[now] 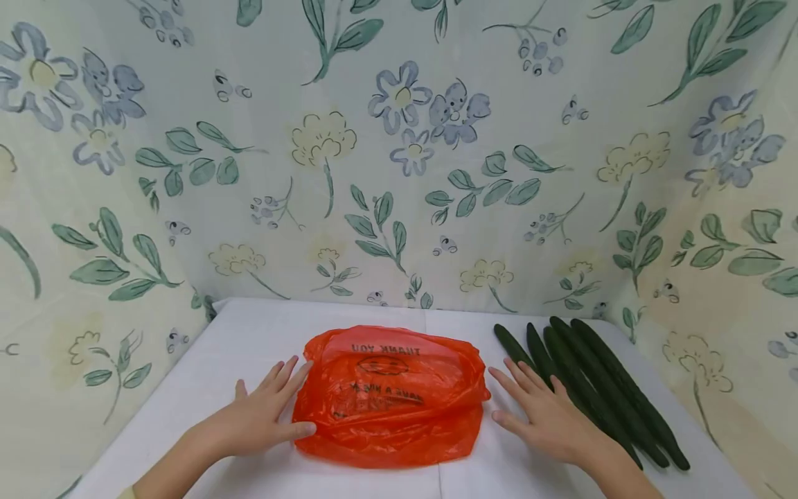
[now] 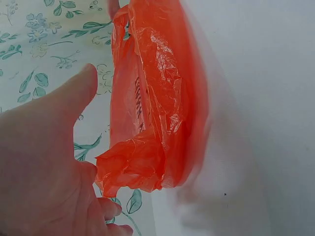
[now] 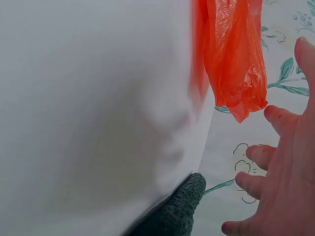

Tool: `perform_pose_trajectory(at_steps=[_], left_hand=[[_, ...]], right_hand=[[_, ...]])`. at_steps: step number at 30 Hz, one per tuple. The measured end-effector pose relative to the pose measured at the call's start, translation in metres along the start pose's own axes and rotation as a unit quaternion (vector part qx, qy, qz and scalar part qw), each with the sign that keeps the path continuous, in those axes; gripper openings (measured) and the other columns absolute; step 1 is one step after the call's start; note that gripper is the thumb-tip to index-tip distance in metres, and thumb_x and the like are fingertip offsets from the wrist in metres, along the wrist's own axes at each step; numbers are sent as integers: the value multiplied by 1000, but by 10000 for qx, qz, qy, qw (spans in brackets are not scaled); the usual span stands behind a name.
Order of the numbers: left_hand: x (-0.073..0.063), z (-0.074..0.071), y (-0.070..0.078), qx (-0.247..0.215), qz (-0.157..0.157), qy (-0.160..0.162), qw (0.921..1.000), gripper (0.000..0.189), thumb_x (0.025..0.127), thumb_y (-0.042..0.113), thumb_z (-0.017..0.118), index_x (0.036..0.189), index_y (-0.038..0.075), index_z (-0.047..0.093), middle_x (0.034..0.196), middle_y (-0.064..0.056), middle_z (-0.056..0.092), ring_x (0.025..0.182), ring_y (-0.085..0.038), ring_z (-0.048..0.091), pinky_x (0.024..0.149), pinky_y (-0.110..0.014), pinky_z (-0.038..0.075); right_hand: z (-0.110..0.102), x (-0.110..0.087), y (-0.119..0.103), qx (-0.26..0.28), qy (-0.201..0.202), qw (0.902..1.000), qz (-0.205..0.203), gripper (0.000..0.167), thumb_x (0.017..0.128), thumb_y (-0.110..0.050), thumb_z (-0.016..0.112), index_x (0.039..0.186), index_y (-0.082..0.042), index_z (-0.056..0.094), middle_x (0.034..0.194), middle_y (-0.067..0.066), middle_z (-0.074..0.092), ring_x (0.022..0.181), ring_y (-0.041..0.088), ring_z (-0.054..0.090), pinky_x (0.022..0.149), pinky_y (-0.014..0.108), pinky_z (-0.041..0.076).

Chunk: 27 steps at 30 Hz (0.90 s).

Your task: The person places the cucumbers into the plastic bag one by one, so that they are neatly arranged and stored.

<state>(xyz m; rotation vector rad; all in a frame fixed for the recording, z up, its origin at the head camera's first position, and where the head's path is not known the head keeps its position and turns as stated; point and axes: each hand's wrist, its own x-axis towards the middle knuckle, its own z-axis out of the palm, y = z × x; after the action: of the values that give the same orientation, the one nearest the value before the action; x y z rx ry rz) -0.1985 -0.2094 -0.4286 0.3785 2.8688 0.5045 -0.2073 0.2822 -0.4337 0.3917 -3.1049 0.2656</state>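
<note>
Red plastic bag (image 1: pixel 389 430): lies between the two hands, within both thumbs' reach.
Left hand (image 1: pixel 258 416): wide, fingers straight and spread, thumb held out; thumb and fingertips overlap the bag's edge in the head view, but whether they touch it I cannot tell.
Right hand (image 1: pixel 545 416): equally wide and holding nothing, with a slim gap between its fingertips and the bag.
Bag's skin: thin, glossy, see-through in places, creased all over and bunched at the ends facing each hand.
Bag's print: dark lettering, THANK YOU among it, reading backwards around an oval drawing.
Cucumbers (image 1: pixel 623 388): five, dark green, side by side at a slant just outside the right hand, which hides part of the nearest; one bumpy end shows near its fingers in the right wrist view.
White cloth (image 1: pixel 249 339): spreads under everything, a crease running nearward between the wrists.
Floral curtain (image 1: pixel 374 180): hangs beyond the fingertips and along both outer sides, leafy, blue and yellow blooms.
</note>
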Motion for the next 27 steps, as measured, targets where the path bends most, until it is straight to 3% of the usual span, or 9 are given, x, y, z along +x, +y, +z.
perform_pose_trajectory(at_steps=[3, 6, 9, 13, 20, 27], left_hand=[[2, 2, 1, 55, 47, 137, 9999, 105, 77, 81, 60, 162, 34, 18, 169, -6, 16, 154, -43, 15, 102, -86, 2], [5, 5, 4, 59, 82, 298, 9995, 103, 78, 77, 63, 161, 31, 24, 168, -8, 23, 152, -42, 21, 108, -82, 11], [7, 6, 7, 5, 114, 496, 9987, 100, 79, 69, 70, 160, 30, 27, 165, -10, 29, 147, -41, 34, 107, -74, 32], [9, 5, 10, -34, 187, 699, 9974, 98, 80, 58, 77, 160, 31, 27, 162, -11, 34, 137, -38, 49, 94, -62, 52], [14, 4, 11, -194, 160, 409, 9988, 90, 84, 52, 76, 159, 31, 29, 160, -11, 38, 135, -38, 50, 93, -63, 52], [24, 8, 10, -172, 201, 347, 9990, 81, 86, 48, 76, 155, 35, 36, 157, -13, 41, 132, -37, 52, 95, -63, 51]], right_hand=[[0, -2, 1, -208, 166, 9996, -35, 82, 83, -79, 54, 154, -39, 40, 165, 5, 32, 150, 42, 27, 110, 80, 14], [-1, -3, 3, -466, 472, 9977, -109, 81, 80, -78, 60, 150, -38, 47, 159, 4, 42, 143, 39, 41, 107, 77, 29], [-1, -3, 4, -491, 733, 9960, -108, 76, 79, -71, 69, 145, -36, 53, 149, 5, 54, 131, 35, 54, 96, 70, 46], [-3, -2, 2, -248, 862, 9959, 64, 63, 82, -55, 77, 139, -32, 60, 137, 5, 64, 120, 32, 63, 82, 58, 58], [-9, -3, -1, 431, 1099, 9921, 431, 43, 87, -34, 78, 127, -24, 68, 120, 3, 72, 99, 24, 70, 75, 41, 62], [-12, -9, -5, 656, 1139, 9899, 541, 33, 88, -26, 76, 121, -22, 71, 99, -4, 71, 76, 13, 57, 65, 25, 59]])
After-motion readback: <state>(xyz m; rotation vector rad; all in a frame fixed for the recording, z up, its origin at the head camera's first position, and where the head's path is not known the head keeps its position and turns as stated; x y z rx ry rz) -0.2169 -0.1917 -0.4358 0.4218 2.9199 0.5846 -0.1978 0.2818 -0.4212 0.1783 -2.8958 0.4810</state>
